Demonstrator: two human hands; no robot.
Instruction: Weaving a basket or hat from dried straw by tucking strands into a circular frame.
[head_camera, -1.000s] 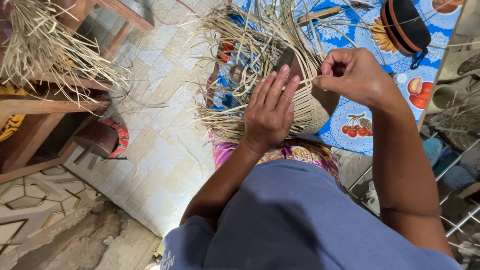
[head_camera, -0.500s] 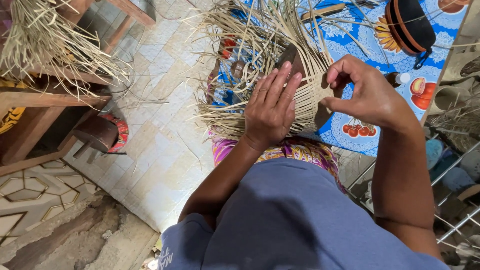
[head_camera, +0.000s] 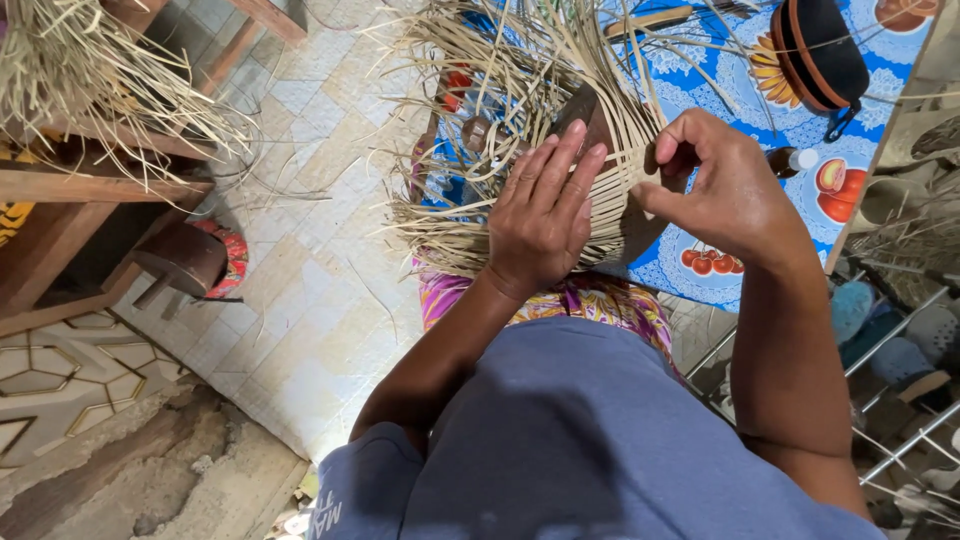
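pressing flat on the woven straw piece (head_camera: 560, 200), the left hand (head_camera: 540, 215) lay unclenched while the right hand (head_camera: 715, 190) pinched a strand that might snap if overpulled.

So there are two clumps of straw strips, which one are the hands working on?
The woven piece over the blue tablecloth; the left hand lies flat on it. The other bundle sits untouched on the wooden bench.

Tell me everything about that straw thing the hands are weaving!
The half-woven straw piece is pale tan, made of thin flat strips. Its middle is tightly woven, while loose strands fan out like a messy brush on the far side and to the left. It rests at the edge of a blue fruit-patterned tablecloth. The left hand lies flat on it, fingers spread. The right hand pinches a strip at its right edge.
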